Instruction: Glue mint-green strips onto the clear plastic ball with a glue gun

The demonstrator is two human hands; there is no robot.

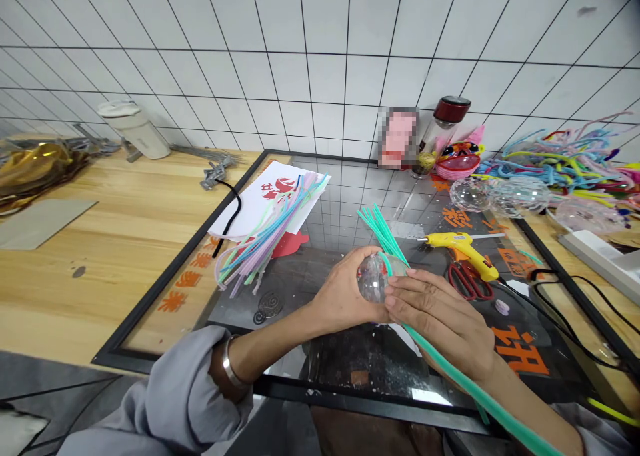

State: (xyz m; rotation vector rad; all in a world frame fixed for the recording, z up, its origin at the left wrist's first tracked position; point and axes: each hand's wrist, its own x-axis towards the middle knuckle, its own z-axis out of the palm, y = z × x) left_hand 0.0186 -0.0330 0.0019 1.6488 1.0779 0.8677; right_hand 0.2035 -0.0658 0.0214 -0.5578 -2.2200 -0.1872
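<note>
My left hand is curled around a clear plastic ball above the glass work mat. My right hand presses its fingers onto the ball from the right and pins a teal pipe cleaner against it. That pipe cleaner runs back under my right forearm toward the bottom right corner. More teal pipe cleaners fan out from behind the ball, pointing up and left.
A yellow glue gun and red scissors lie right of my hands. Pastel pipe cleaners rest on white paper at left. More clear balls and a heap of coloured pipe cleaners sit at back right. Black cables cross the right side.
</note>
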